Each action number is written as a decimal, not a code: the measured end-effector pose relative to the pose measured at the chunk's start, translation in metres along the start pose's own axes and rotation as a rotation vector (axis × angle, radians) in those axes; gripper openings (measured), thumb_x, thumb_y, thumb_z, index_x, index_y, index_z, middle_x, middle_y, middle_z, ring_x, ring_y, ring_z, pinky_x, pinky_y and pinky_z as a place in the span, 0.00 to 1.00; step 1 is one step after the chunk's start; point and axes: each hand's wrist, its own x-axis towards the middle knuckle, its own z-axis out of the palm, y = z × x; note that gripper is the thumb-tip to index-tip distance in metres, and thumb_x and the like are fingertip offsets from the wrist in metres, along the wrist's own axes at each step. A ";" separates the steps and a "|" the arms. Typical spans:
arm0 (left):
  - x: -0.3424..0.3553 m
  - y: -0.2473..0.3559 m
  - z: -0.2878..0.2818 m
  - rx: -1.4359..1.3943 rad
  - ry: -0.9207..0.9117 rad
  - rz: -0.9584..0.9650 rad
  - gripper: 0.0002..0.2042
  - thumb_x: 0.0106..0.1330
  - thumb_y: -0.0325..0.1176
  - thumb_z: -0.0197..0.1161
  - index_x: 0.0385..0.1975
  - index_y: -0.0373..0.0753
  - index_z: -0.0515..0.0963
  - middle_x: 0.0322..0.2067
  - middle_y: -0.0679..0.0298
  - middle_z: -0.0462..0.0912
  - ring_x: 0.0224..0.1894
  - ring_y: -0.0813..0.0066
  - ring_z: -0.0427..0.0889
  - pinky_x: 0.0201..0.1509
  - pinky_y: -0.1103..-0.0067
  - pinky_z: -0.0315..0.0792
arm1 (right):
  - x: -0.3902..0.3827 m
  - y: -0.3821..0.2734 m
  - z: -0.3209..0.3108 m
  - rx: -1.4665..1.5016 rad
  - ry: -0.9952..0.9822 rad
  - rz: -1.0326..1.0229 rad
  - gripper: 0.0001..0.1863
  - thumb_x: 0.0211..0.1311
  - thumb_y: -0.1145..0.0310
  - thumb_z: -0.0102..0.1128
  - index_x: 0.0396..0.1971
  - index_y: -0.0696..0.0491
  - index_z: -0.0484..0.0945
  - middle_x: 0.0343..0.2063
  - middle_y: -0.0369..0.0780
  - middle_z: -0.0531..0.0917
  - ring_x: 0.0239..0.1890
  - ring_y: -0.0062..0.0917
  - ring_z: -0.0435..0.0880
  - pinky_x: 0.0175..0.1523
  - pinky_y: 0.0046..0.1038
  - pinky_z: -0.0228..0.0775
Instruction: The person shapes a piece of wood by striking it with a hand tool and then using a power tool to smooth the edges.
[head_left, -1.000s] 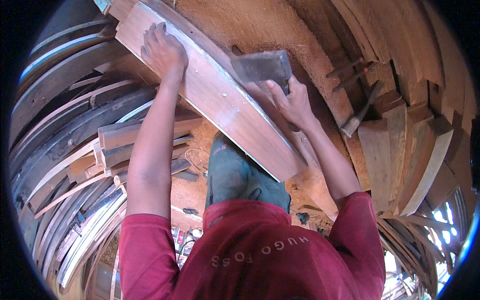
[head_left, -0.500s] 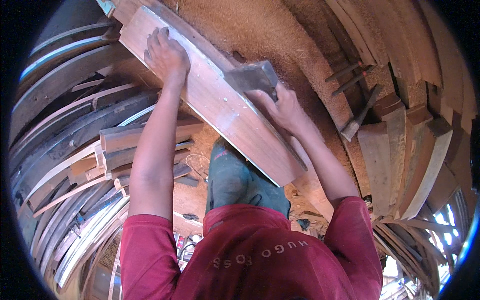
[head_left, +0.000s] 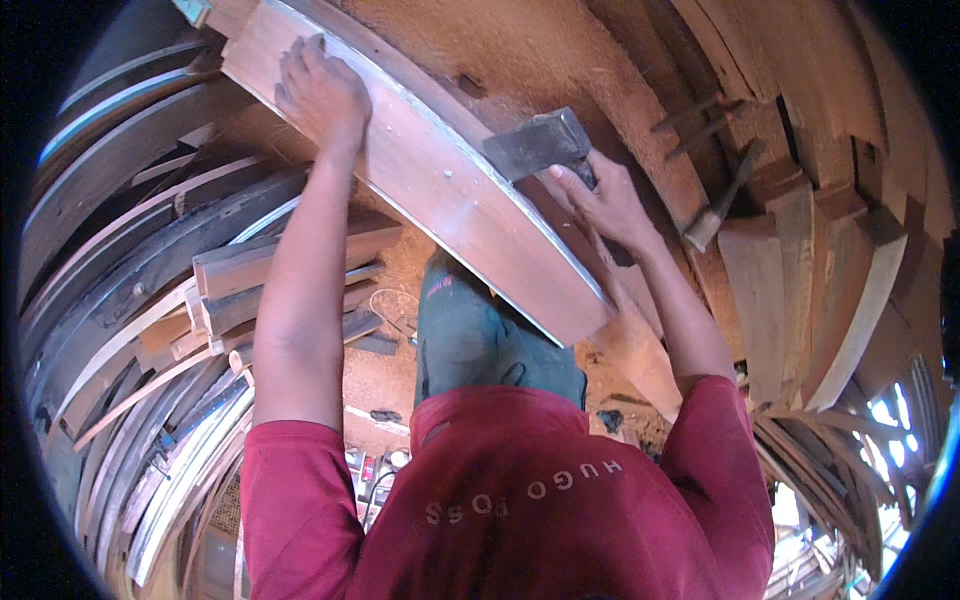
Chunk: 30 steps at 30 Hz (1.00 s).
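A long pinkish-brown wooden plank [head_left: 430,180] with pale scuffs lies slantwise in front of me, its near end above my knees. My left hand [head_left: 325,95] rests on its face near the far left end, fingers spread and slightly bent. In my right hand [head_left: 610,200] is a hammer [head_left: 540,145] with a heavy, dark block-shaped head, gripped by the handle just below the head. The head hovers beside the plank's right edge; whether it touches cannot be made out. Most of the handle is hidden by my hand.
Sawdust [head_left: 640,95] covers the wooden surface beyond the plank. A chisel-like tool [head_left: 722,205] lies at the right, near two dark rods [head_left: 695,125]. Upright timber blocks [head_left: 790,290] stand farther right. Curved ribs [head_left: 120,200] and stacked offcuts [head_left: 290,265] fill the left.
The hammer and my right hand have shifted right and slightly upward in the picture. The plank's near end also appears slightly higher and farther right. My left hand has stayed on the plank.
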 end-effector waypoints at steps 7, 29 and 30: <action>0.000 -0.005 0.001 0.074 -0.008 0.022 0.18 0.68 0.35 0.52 0.57 0.45 0.74 0.62 0.61 0.74 0.67 0.60 0.66 0.68 0.58 0.56 | 0.017 -0.047 -0.051 -0.304 0.430 -0.229 0.21 0.63 0.57 0.64 0.51 0.52 0.79 0.36 0.48 0.85 0.37 0.41 0.86 0.44 0.38 0.77; 0.001 0.005 -0.013 0.087 -0.045 0.006 0.19 0.70 0.36 0.52 0.61 0.45 0.70 0.65 0.57 0.69 0.70 0.57 0.63 0.69 0.52 0.56 | 0.107 -0.040 -0.013 -0.721 0.642 -0.242 0.25 0.54 0.58 0.71 0.53 0.40 0.78 0.45 0.40 0.80 0.48 0.37 0.82 0.46 0.41 0.80; 0.001 0.002 -0.012 0.091 -0.044 0.015 0.19 0.71 0.37 0.52 0.61 0.44 0.70 0.66 0.56 0.69 0.70 0.57 0.63 0.69 0.52 0.55 | 0.106 -0.042 -0.011 -0.753 0.638 -0.231 0.25 0.54 0.57 0.71 0.53 0.39 0.78 0.45 0.39 0.80 0.48 0.37 0.82 0.46 0.41 0.80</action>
